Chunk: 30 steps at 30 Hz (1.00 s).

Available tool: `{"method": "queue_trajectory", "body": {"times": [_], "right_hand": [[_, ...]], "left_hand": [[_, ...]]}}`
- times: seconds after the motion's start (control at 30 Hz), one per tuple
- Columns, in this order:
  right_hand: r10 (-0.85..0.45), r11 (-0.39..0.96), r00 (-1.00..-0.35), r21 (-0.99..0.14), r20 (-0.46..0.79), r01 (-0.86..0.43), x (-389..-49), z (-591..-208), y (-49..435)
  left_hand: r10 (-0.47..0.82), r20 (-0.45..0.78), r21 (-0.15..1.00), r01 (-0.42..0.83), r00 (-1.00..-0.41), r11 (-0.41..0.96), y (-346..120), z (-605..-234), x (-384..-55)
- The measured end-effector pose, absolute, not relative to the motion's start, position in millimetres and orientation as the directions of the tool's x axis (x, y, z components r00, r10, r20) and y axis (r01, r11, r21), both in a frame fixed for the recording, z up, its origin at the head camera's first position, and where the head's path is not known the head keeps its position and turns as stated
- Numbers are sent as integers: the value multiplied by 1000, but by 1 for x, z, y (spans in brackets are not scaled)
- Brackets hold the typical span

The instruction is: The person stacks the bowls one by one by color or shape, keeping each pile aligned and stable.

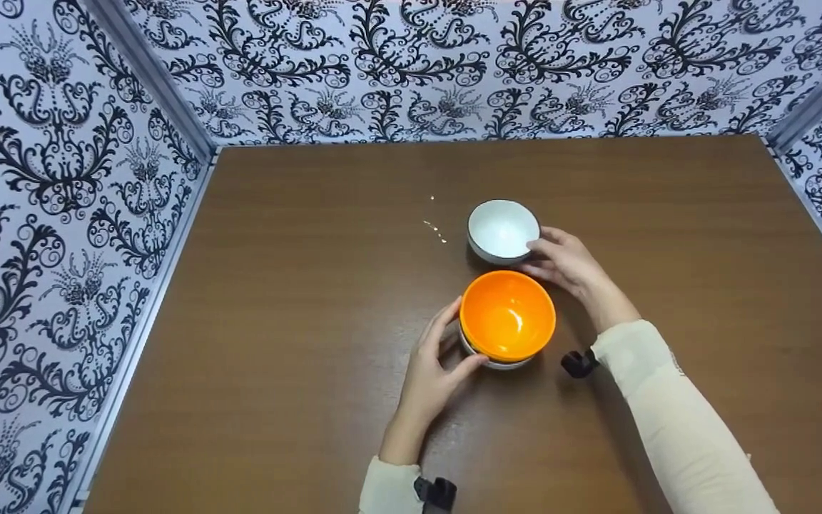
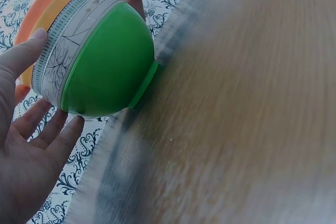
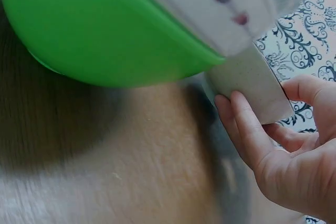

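Observation:
An orange bowl (image 1: 508, 315) sits nested in a green bowl (image 2: 107, 61) that has a pale band with a drawn plant pattern. My left hand (image 1: 431, 364) holds this stack from the left side, thumb at the orange rim and fingers round the far side. The green bowl's foot meets the table in the left wrist view. Just behind the stack is a small white bowl (image 1: 503, 230) with a dark rim. My right hand (image 1: 564, 264) grips its right side, the thumb over the rim and fingers against the outer wall (image 3: 247, 80).
Several small pale specks (image 1: 435, 229) lie on the brown wooden table (image 1: 297, 300), left of the white bowl. Walls with black-and-white scroll patterns (image 1: 418, 78) border the table at the back and on both sides.

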State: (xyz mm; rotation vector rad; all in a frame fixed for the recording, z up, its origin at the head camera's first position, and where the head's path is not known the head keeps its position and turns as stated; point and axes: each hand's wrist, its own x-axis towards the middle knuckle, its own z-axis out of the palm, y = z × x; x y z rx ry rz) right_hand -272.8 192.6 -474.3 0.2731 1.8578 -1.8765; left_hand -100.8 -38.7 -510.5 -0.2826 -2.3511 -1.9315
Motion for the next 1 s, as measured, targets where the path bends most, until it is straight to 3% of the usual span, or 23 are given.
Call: {"method": "queue_trajectory", "body": {"times": [0.63, 1.0], "right_hand": [[-268, -56, -910, -937, -317, 344, -248, -416, 207], [-356, 20, -899, -964, -256, 266, -215, -390, 210]], "left_hand": [[97, 215, 958, 229, -972, 172, -43, -507, -102], [94, 305, 921, 319, -948, 226, -52, -474, -120]]}}
